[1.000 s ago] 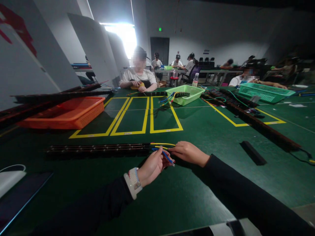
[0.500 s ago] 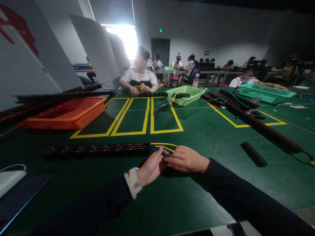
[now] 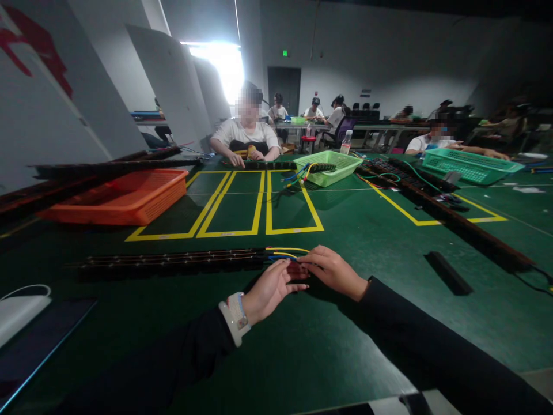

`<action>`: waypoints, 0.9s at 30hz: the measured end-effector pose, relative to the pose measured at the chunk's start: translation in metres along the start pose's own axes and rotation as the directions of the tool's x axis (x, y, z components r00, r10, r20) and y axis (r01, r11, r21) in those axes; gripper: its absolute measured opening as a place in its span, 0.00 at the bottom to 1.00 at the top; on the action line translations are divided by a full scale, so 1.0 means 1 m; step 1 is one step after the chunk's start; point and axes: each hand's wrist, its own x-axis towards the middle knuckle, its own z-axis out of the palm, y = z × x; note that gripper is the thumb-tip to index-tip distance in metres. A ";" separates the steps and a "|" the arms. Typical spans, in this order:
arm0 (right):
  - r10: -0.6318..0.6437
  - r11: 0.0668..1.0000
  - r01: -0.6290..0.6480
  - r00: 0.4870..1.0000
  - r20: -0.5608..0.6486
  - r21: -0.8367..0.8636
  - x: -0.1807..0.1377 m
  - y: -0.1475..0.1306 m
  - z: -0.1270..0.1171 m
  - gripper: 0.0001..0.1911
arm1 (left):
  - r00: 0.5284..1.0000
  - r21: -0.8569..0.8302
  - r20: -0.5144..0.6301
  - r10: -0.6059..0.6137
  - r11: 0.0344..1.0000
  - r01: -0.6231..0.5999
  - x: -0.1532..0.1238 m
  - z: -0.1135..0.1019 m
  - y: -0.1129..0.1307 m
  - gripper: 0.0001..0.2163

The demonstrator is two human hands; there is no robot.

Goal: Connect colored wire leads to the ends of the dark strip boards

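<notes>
A long black cable chain (image 3: 173, 260) lies across the green table in front of me. Yellow wires (image 3: 285, 249) and a blue wire (image 3: 276, 258) come out of its right end. My left hand (image 3: 270, 288) is closed loosely round the blue wire, thumb on top, with a lower finger held apart. From the right, my right hand (image 3: 334, 271) pinches the wires near their ends, thumb and forefinger together. The two hands' fingertips meet there, and the wire ends are hidden behind them.
An orange basket (image 3: 164, 199) stands at the left beside dark strips. Yellow tape (image 3: 261, 207) marks the table beyond the chain. Further back are a light green basket (image 3: 337, 173) and a co-worker (image 3: 246, 141). A black strip (image 3: 449, 274) lies at the right, a tablet (image 3: 47, 340) at the left.
My right hand has risen slightly and its fingers have shifted along the wires. My left hand's lower fingers have spread, and less of the blue wire shows. The chain is still in place.
</notes>
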 end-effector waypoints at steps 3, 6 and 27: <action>0.042 0.999 -0.042 0.999 -0.012 -0.005 0.001 0.004 0.000 0.10 | 0.998 0.069 0.063 -0.009 0.998 0.004 0.000 -0.004 -0.003 0.08; 0.022 0.999 -0.019 0.998 0.062 -0.043 0.001 0.009 0.001 0.09 | 0.988 0.124 0.150 -0.040 0.992 0.021 0.001 -0.008 -0.006 0.10; 0.270 0.963 -0.263 0.952 0.142 -0.065 0.006 0.021 0.012 0.23 | 0.983 0.213 0.172 -0.064 0.977 0.026 0.000 -0.003 -0.005 0.09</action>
